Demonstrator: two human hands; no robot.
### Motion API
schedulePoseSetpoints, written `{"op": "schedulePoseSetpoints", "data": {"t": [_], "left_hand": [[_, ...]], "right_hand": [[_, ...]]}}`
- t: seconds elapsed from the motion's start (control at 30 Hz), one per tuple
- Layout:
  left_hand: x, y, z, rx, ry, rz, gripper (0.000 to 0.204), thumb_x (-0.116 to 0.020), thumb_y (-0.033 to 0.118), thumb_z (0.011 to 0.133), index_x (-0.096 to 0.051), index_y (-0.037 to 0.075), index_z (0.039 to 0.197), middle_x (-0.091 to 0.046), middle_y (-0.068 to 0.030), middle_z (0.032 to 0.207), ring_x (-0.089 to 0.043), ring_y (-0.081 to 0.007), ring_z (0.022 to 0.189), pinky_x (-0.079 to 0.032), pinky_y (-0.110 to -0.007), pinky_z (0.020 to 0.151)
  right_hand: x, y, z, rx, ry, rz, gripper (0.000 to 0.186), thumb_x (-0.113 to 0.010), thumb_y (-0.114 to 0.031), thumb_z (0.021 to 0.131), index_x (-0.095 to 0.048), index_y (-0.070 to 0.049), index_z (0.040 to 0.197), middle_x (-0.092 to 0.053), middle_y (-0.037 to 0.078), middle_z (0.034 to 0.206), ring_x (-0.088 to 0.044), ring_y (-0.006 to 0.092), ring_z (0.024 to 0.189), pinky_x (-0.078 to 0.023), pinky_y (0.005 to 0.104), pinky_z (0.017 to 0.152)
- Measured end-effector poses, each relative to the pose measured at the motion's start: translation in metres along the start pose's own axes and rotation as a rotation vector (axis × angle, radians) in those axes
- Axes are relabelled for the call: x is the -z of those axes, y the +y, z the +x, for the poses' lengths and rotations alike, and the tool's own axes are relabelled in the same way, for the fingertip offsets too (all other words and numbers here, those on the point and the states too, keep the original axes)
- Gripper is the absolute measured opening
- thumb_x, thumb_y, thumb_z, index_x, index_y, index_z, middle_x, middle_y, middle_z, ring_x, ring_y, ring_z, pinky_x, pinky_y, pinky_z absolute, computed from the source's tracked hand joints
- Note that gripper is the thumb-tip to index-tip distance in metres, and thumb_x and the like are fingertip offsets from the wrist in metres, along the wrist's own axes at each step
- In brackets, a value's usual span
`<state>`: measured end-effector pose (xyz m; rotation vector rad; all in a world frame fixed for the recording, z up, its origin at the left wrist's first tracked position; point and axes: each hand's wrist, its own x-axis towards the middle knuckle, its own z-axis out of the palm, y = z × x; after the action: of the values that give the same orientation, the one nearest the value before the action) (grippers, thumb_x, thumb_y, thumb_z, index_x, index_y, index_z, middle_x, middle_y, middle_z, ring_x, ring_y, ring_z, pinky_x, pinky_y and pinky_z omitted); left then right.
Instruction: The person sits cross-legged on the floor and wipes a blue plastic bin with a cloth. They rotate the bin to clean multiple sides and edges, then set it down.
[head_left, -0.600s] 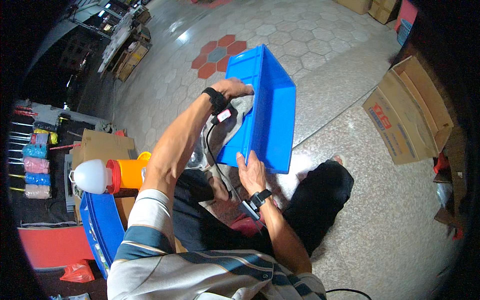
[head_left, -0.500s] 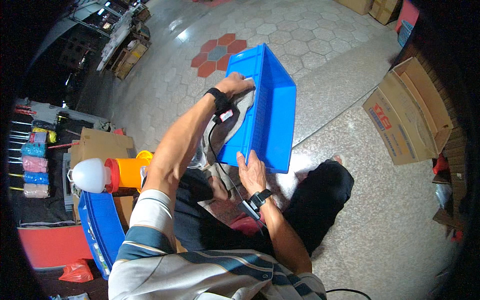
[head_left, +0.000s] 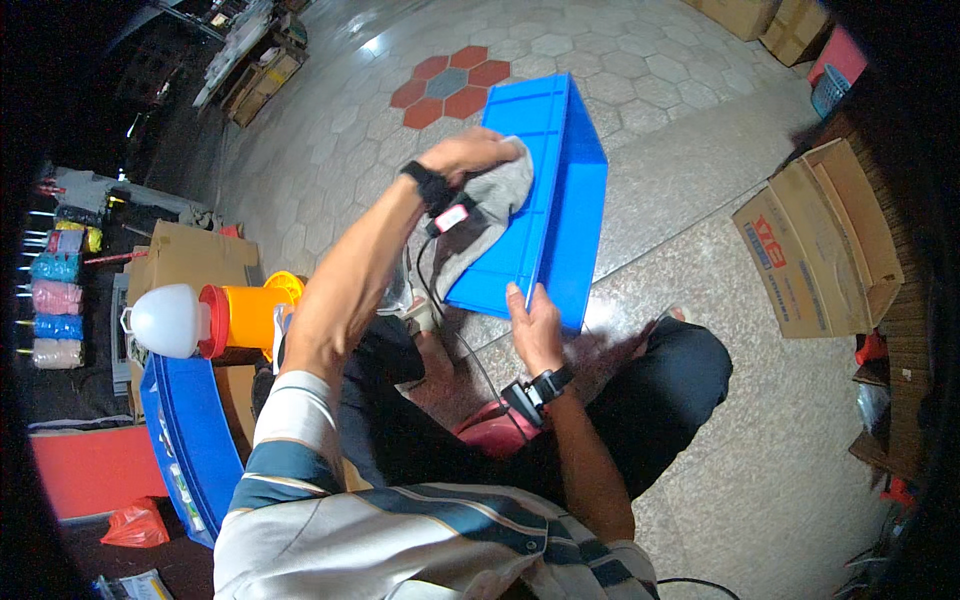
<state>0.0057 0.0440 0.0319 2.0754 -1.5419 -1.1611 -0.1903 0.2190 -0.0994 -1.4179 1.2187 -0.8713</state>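
Observation:
A blue plastic bin (head_left: 575,215) is held up in front of me, tilted on its side with its hollow turned to the right. My right hand (head_left: 538,325) grips its near lower rim, thumb on the outer face. Against that outer face, my left hand (head_left: 478,158) is closed on a grey cloth (head_left: 500,200), which lies flat on the plastic and hangs down toward my lap. A black strap and a small cabled device sit at each wrist.
At my left stand an orange-yellow container with a white domed top (head_left: 165,321), another blue bin (head_left: 195,430) and a cardboard box (head_left: 195,255). An opened carton (head_left: 815,240) is on the right. A red plastic bag (head_left: 136,522) lies at lower left.
The bin has turned so more of its outer side faces me, and it sits slightly farther right. My left hand has slid the cloth across that side; my right hand has shifted right with the rim.

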Motion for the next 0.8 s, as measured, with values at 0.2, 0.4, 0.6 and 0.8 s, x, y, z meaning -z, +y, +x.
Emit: {"op": "schedulePoseSetpoints", "data": {"t": [0.2,0.4,0.6,0.8], "left_hand": [[0.047,-0.059,-0.082,0.024,0.046,-0.738,0.030,-0.058,0.027,0.104,-0.063,-0.001,0.112,-0.071,-0.0093,0.099,-0.071,-0.0181,0.082,-0.061,-0.031,0.066],[0.012,-0.115,-0.108,0.127,0.139,-1.070,0.027,-0.055,0.023,0.105,-0.062,-0.001,0.112,-0.069,-0.0125,0.103,-0.070,-0.0228,0.091,-0.061,-0.037,0.078],[-0.029,-0.126,-0.121,-0.091,0.223,-0.578,0.063,-0.059,0.051,0.100,-0.057,-0.005,0.130,-0.065,-0.0181,0.123,-0.062,-0.0243,0.112,-0.048,-0.035,0.099],[-0.045,-0.127,-0.129,-0.422,0.235,0.197,0.058,-0.074,0.038,0.090,-0.059,0.004,0.134,-0.066,-0.0172,0.106,-0.062,-0.0244,0.094,-0.050,-0.036,0.086]], "right_hand": [[0.008,0.004,0.001,0.073,0.001,0.067,0.034,-0.058,-0.034,0.102,-0.063,0.000,0.098,-0.068,0.025,0.087,-0.065,0.0452,0.079,-0.049,0.0515,0.071],[0.018,-0.007,-0.002,0.055,-0.072,0.159,0.035,-0.055,-0.031,0.104,-0.063,0.003,0.103,-0.068,0.016,0.087,-0.062,0.0262,0.078,-0.050,0.0412,0.074],[0.023,-0.011,0.000,0.014,-0.099,0.063,0.035,-0.054,-0.030,0.104,-0.063,0.003,0.109,-0.066,0.012,0.088,-0.058,0.0209,0.080,-0.048,0.0371,0.075],[0.020,-0.004,0.002,0.018,-0.084,0.100,0.035,-0.055,-0.032,0.104,-0.064,0.002,0.110,-0.066,0.011,0.087,-0.057,0.0205,0.078,-0.049,0.0376,0.074]]}}
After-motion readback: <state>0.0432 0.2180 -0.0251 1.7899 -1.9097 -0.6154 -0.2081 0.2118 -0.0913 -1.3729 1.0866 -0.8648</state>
